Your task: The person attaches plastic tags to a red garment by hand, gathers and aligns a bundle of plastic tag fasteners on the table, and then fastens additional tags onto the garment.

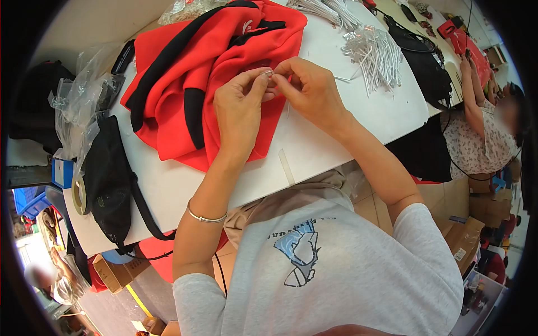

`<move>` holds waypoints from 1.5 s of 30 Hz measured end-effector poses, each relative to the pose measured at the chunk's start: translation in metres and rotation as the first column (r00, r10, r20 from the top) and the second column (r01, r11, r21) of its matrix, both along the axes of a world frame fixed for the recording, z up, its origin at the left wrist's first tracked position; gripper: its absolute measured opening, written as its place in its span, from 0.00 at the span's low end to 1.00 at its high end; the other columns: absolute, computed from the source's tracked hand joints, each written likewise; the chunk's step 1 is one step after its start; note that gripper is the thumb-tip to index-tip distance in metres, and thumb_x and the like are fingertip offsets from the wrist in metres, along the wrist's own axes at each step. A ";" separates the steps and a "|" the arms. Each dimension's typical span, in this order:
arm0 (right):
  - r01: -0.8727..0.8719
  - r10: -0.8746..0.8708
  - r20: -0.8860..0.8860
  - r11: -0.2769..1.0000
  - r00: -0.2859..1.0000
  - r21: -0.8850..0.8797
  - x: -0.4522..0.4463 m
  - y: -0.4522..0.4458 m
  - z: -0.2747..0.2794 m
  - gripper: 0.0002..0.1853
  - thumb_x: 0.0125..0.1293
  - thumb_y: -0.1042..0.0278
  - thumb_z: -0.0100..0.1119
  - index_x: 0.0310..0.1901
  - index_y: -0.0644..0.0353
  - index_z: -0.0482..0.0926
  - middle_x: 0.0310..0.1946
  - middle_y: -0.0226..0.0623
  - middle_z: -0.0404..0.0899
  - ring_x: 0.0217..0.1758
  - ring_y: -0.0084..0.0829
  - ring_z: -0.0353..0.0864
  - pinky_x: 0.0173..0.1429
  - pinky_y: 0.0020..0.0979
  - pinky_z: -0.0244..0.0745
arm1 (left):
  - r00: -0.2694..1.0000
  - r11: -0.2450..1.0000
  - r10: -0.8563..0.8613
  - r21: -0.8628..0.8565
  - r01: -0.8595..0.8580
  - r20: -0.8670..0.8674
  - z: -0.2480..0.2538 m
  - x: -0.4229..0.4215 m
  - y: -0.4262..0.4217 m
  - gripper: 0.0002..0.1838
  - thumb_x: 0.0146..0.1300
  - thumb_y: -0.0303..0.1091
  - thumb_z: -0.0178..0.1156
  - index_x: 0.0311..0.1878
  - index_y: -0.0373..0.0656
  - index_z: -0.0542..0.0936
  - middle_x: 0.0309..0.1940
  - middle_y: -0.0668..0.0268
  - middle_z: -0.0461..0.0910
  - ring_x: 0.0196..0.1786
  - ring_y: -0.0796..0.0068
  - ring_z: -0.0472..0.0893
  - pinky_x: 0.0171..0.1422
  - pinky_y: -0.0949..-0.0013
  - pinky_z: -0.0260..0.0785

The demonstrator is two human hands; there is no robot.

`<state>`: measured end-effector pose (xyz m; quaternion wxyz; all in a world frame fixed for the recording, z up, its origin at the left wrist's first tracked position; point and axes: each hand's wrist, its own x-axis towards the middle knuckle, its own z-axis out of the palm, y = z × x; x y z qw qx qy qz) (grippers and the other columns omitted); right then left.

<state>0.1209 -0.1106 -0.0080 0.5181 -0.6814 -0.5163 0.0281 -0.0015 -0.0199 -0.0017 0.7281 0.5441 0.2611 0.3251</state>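
Note:
My left hand (240, 106) and my right hand (314, 92) meet over a red and black garment (190, 61) spread on the white table. Thumbs and fingertips of both hands pinch a small clear and whitish piece (268, 73) between them. It is too small to make out its kind. A thin pale strand hangs just below the right fingers. The garment lies in folds under the left hand, with a small white logo near its top. To the right of my right hand lies a pile of thin white strings (375, 56), some in bundles.
A black bag (109, 185), a tape roll (80, 195) and clear plastic bags (78, 106) sit at the table's left. One pale strip (286, 167) lies near the front edge. Black fabric (417, 61) lies at right, where another person (482, 129) sits.

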 end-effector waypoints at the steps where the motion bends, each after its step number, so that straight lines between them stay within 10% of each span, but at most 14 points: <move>1: -0.005 0.005 -0.018 1.000 1.000 -0.005 0.000 0.000 0.000 0.02 0.64 0.78 0.64 0.37 0.64 0.82 0.27 0.26 0.80 0.25 0.15 0.68 0.28 0.17 0.62 | 1.000 1.000 0.001 0.031 0.000 -0.017 0.001 0.000 -0.001 0.11 0.68 0.25 0.62 0.48 0.28 0.84 0.38 0.57 0.86 0.39 0.75 0.85 0.45 0.80 0.81; 8: -0.054 0.077 -0.144 0.986 0.987 0.155 -0.003 0.005 -0.005 0.05 0.62 0.82 0.64 0.39 0.64 0.83 0.31 0.27 0.82 0.25 0.15 0.69 0.28 0.18 0.63 | 0.991 0.976 0.025 -0.216 0.003 0.131 -0.006 0.000 0.008 0.08 0.67 0.25 0.63 0.45 0.29 0.84 0.38 0.57 0.86 0.39 0.75 0.85 0.45 0.81 0.80; 12: -0.026 0.014 0.063 0.982 0.998 0.187 -0.002 0.005 -0.005 0.07 0.61 0.84 0.64 0.40 0.64 0.84 0.32 0.27 0.82 0.26 0.15 0.69 0.29 0.18 0.65 | 0.985 0.949 0.061 -0.315 -0.007 0.163 -0.003 0.000 0.006 0.07 0.66 0.24 0.64 0.43 0.30 0.84 0.37 0.58 0.86 0.39 0.74 0.85 0.46 0.81 0.80; 18: -0.045 0.032 0.099 0.990 0.995 0.136 -0.003 0.008 -0.008 0.06 0.60 0.84 0.64 0.39 0.65 0.84 0.32 0.27 0.81 0.26 0.16 0.69 0.30 0.17 0.65 | 0.987 0.986 0.071 -0.163 -0.046 0.146 -0.004 -0.001 0.006 0.08 0.67 0.23 0.63 0.46 0.28 0.83 0.41 0.57 0.86 0.40 0.73 0.85 0.49 0.79 0.80; 23: -0.010 0.057 -0.218 0.977 0.974 0.212 -0.011 0.009 -0.005 0.06 0.60 0.85 0.64 0.38 0.65 0.84 0.31 0.27 0.80 0.26 0.16 0.69 0.29 0.17 0.65 | 0.980 0.952 0.060 -0.306 0.000 0.188 -0.003 0.000 0.007 0.05 0.64 0.23 0.65 0.40 0.31 0.84 0.37 0.58 0.86 0.38 0.74 0.85 0.47 0.80 0.80; 27: -0.050 0.044 0.032 0.976 0.999 0.212 -0.006 0.008 -0.005 0.07 0.60 0.85 0.64 0.39 0.65 0.84 0.32 0.26 0.80 0.26 0.17 0.69 0.30 0.18 0.65 | 0.974 0.928 0.085 -0.371 0.000 0.212 -0.003 0.001 0.010 0.03 0.63 0.22 0.65 0.37 0.32 0.84 0.36 0.59 0.86 0.37 0.74 0.84 0.45 0.80 0.79; 45: -0.018 0.003 0.117 0.992 0.993 0.127 0.001 0.007 -0.011 0.05 0.60 0.80 0.64 0.38 0.62 0.83 0.30 0.26 0.81 0.25 0.18 0.67 0.29 0.20 0.64 | 0.993 0.991 -0.052 -0.120 0.064 0.102 -0.004 -0.004 0.019 0.06 0.63 0.24 0.63 0.38 0.31 0.85 0.35 0.59 0.86 0.36 0.74 0.83 0.41 0.80 0.77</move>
